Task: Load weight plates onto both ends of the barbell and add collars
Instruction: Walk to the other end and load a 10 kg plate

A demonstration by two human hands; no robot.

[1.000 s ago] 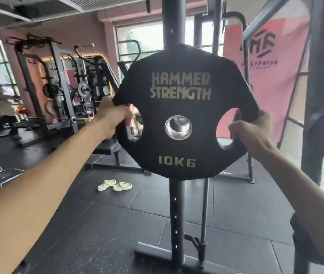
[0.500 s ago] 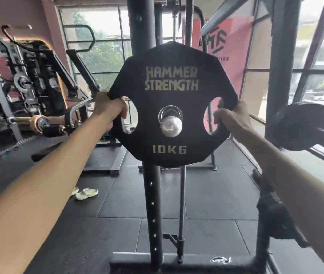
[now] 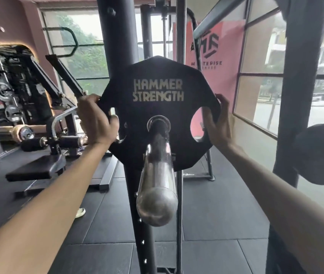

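- The weight plate (image 3: 158, 89) is black, many-sided and marked HAMMER STRENGTH. It stands upright, face toward the camera, threaded on the barbell sleeve (image 3: 157, 175).
- The chromed barbell sleeve passes through the centre hole of the weight plate and projects from it toward the camera. Its rounded end appears below the weight plate and hides the plate's lower marking.
- The left grip (image 3: 95, 121) is clenched on the left rim of the weight plate, with the fingers curled into the left cut-out.
- The right grip (image 3: 216, 123) grasps the right rim of the weight plate. The thumb lies at the edge of the right cut-out and the fingers lie up along the outer edge.
- Both bare forearms reach up to the weight plate from the lower corners of the view.
- Directly behind the weight plate stands a black rack upright (image 3: 117, 46). It continues below the plate, with a row of holes, down to the floor (image 3: 216, 224). A thin metal rod (image 3: 180, 36) runs parallel, just right of the upright.
- Right of the weight plate and well apart, a second dark plate (image 3: 319, 155) sits at the frame edge.
- Behind the weight plate to the right, a pink banner (image 3: 230, 56) hangs by the windows.
- Left of the weight plate stands a machine with a black pad (image 3: 32, 171).
- Below and left of the weight plate, a pale sandal (image 3: 80, 212) lies on the black floor.
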